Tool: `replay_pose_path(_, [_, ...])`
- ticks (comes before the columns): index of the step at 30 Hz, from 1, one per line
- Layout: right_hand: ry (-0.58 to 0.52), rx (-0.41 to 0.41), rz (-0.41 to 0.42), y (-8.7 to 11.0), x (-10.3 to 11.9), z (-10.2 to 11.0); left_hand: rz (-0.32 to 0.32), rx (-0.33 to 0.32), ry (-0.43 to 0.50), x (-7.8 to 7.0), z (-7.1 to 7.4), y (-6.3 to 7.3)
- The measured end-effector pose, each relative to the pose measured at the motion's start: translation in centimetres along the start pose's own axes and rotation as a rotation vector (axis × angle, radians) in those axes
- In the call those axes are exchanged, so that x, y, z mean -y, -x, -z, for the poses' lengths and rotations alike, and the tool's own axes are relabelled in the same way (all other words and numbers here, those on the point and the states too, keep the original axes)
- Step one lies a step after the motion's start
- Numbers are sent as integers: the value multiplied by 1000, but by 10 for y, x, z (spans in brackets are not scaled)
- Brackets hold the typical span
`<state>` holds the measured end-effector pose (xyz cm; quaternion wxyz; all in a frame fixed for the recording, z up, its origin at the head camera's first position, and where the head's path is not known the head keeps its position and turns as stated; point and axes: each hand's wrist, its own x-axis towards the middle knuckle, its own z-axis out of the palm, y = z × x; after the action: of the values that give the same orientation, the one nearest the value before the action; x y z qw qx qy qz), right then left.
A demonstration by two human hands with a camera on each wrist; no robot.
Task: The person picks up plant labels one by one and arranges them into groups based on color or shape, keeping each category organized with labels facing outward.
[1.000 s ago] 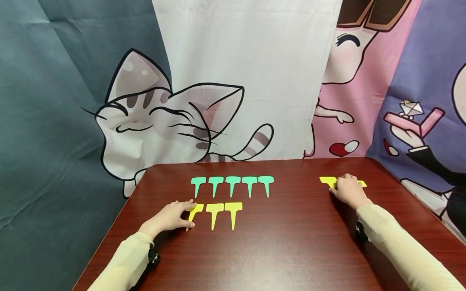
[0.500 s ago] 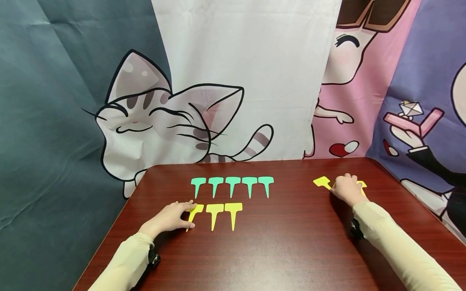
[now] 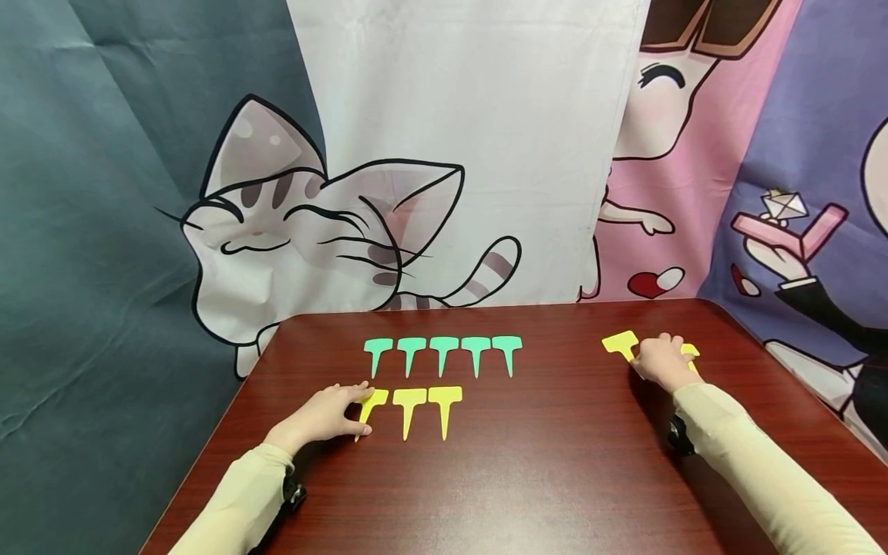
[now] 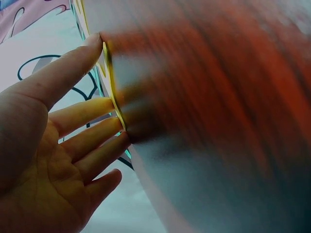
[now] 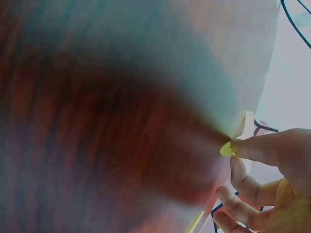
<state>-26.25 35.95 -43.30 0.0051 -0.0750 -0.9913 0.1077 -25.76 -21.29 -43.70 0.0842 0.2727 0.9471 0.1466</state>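
My left hand (image 3: 324,415) lies over the leftmost yellow T-shaped plant label (image 3: 375,398) in the lower row, its nearly straight fingers touching the head while the thumb is at the stem. In the left wrist view that label shows edge-on against the fingertips. At the far right, my right hand (image 3: 664,362) pinches the stem of another yellow plant label (image 3: 620,341) between thumb and index finger; its head points away to the left. Under and beyond that hand another yellow label (image 3: 690,351) is partly hidden. Two more yellow labels (image 3: 409,398) stand in line beside the left hand.
Several green plant labels (image 3: 444,344) form a straight row behind the yellow ones, heads toward the back. Everything lies flat on a reddish-brown wooden table (image 3: 513,478). A printed cloth backdrop (image 3: 541,139) hangs behind the table's far edge.
The right hand has shifted slightly left, and the yellow label at its fingers has turned, its head tilting left and then partly back. My left hand and the label rows keep their places.
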Motion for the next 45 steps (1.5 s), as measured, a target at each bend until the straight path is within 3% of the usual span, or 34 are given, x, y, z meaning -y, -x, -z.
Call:
replay_pose_path(19, [2, 14, 10, 4, 1, 2, 2, -11, 9, 0, 1, -1])
replay_pose_path(37, [24, -88, 62, 8, 7, -3, 2, -5, 11, 0, 1, 0])
replay_pose_path(45, [4, -66, 70, 9, 5, -3, 2, -1, 19, 0, 1, 1])
